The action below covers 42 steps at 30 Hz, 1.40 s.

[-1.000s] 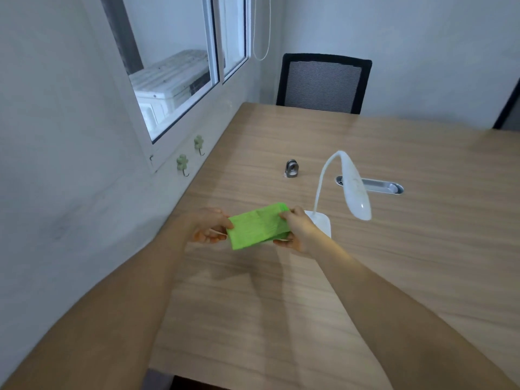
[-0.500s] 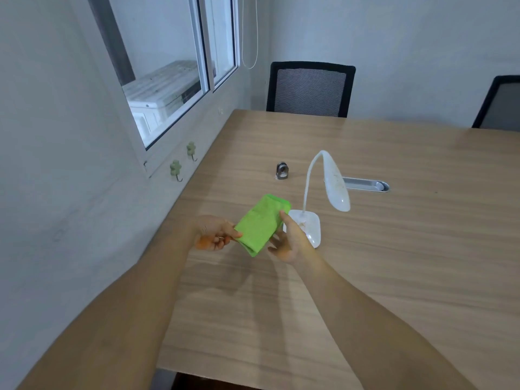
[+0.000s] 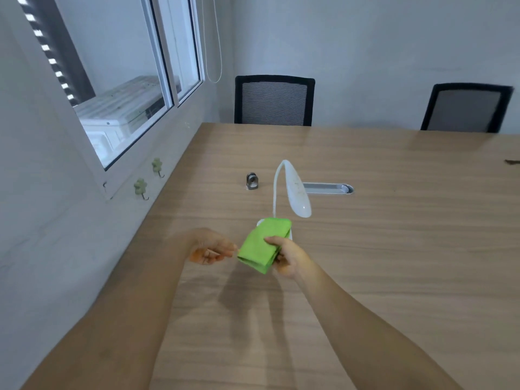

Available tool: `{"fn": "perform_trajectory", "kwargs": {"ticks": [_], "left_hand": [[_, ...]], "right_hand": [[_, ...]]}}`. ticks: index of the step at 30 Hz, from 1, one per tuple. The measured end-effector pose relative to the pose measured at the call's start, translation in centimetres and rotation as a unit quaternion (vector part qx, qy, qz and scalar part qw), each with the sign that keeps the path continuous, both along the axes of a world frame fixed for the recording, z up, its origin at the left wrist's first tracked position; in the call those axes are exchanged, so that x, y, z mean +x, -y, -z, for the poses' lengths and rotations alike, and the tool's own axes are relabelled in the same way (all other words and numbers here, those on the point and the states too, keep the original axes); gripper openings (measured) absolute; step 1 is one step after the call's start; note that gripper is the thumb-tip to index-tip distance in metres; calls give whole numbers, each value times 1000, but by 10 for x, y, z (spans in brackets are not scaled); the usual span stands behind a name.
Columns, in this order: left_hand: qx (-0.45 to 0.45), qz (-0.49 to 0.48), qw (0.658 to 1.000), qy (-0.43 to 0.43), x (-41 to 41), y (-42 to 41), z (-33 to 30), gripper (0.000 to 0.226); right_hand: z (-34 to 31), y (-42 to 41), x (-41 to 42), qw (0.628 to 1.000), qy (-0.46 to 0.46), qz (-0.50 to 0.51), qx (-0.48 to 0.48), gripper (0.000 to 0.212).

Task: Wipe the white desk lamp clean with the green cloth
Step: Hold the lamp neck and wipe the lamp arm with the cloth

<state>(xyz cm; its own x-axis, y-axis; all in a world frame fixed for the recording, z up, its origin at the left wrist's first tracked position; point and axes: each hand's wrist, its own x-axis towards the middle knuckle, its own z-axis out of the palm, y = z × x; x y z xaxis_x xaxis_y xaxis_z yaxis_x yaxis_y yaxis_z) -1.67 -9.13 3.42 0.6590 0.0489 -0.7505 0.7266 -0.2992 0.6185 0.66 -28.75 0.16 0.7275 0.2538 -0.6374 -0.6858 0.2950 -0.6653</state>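
**Green cloth folded and ready, lamp not wiped yet**

The green cloth [image 3: 263,244] is folded into a thick pad and held up in the air, above the desk [image 3: 394,249], about halfway along its left side. The right hand [image 3: 289,256] has it. The thumb lies on top and the other fingers [image 3: 277,258] curl under the right edge, so the cloth is pinched between them. The left hand [image 3: 209,249] is just beside the cloth's left edge. Its fingers are loosely curled and hold nothing. One fingertip comes very close to the cloth, but I cannot tell if it touches.

This looks like the getting-ready step. The cloth is folded, and no wiping has begun.

Just past the cloth stands the white desk lamp [image 3: 295,190]. The cloth hides most of its flat base. Its thin neck goes up and bends over, and the long head points down to the right, near the far tip of the cloth. The head has small dark specks on it.

Next, the right hand should bring the cloth to the lamp head and rub it. The lamp looks light, so the left hand may need to hold the base or neck still.

Farther back are a small metal thing [image 3: 251,181], a cable slot [image 3: 327,188], and two black chairs at the far edge.
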Motion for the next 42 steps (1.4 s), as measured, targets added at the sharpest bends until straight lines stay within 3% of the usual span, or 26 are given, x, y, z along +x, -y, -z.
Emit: {"fn": "perform_trajectory", "kwargs": {"ticks": [6, 10, 14, 18, 20, 24, 29, 34, 38, 42], "left_hand": [[14, -68, 987, 143, 44, 30, -38, 55], [-66, -67, 971, 222, 72, 61, -73, 62], [-127, -77, 951, 270, 87, 83, -93, 66], [-147, -64, 946, 281, 95, 88, -94, 68], [-152, -68, 946, 279, 97, 88, -91, 63], [-167, -100, 939, 283, 95, 93, -90, 48], [-165, -102, 938, 287, 95, 91, -89, 64], [-157, -121, 936, 290, 93, 99, -92, 33], [-166, -103, 937, 291, 94, 98, -94, 20], [-136, -108, 937, 304, 97, 98, -91, 52]], "right_hand": [[-15, 69, 14, 998, 6, 66, -1, 40], [-43, 106, 19, 993, 62, 95, -20, 35], [-82, 116, 21, 988, 137, 61, -30, 20], [-122, 113, 21, 965, 244, 6, -92, 29], [-137, 111, 22, 934, 298, -27, -195, 39], [-152, 105, 28, 821, 437, -81, -358, 56], [-153, 91, 33, 723, 549, -110, -405, 65], [-155, 81, 21, 583, 645, -170, -463, 63], [-143, 86, 7, 523, 678, -212, -470, 67], [-139, 101, -19, 486, 695, -222, -481, 65]]}}
